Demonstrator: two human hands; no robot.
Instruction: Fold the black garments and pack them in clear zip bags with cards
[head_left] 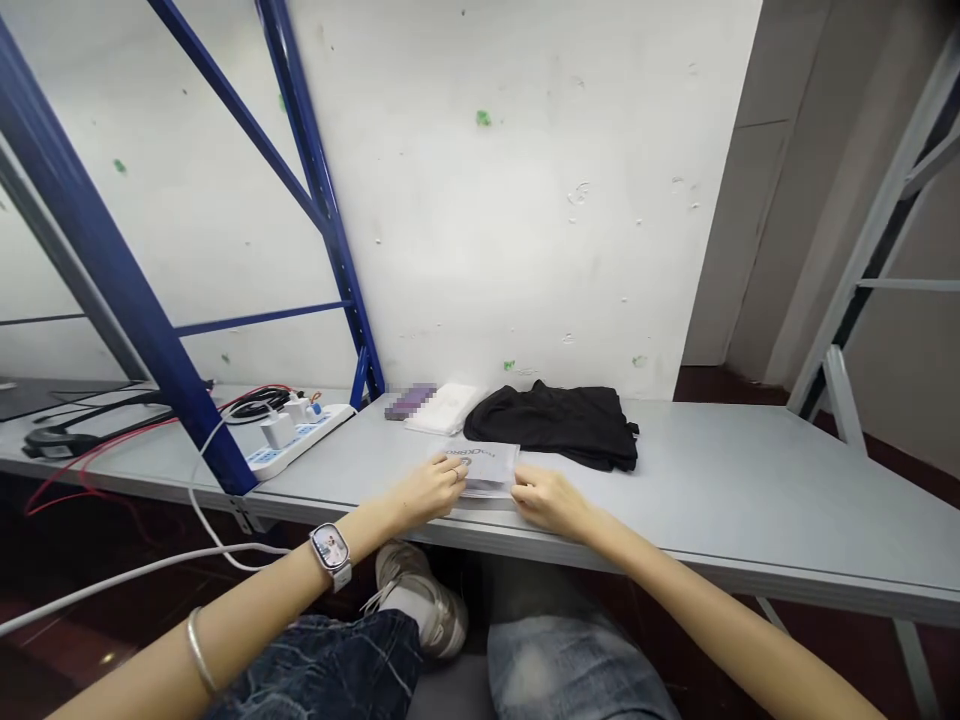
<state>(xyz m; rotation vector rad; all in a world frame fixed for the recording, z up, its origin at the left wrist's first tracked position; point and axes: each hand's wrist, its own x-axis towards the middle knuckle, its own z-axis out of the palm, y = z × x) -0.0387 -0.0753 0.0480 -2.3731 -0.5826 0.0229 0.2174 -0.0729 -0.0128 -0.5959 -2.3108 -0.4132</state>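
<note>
The right hand [551,497] holds the near right edge of the packet [495,466] in a narrow pinch; the left hand [435,487] has its fingers bunched on the opposite side, though whether the thumb closes beneath, I cannot tell. The packet lies between them, low over the table [720,490]. The step in hand looks like steadying or straightening it; the next move seems to call for light, even fingertip control at both sides. Just beyond lies the black cloth [555,425]; beyond and leftward, a white bundle [446,408].
</note>
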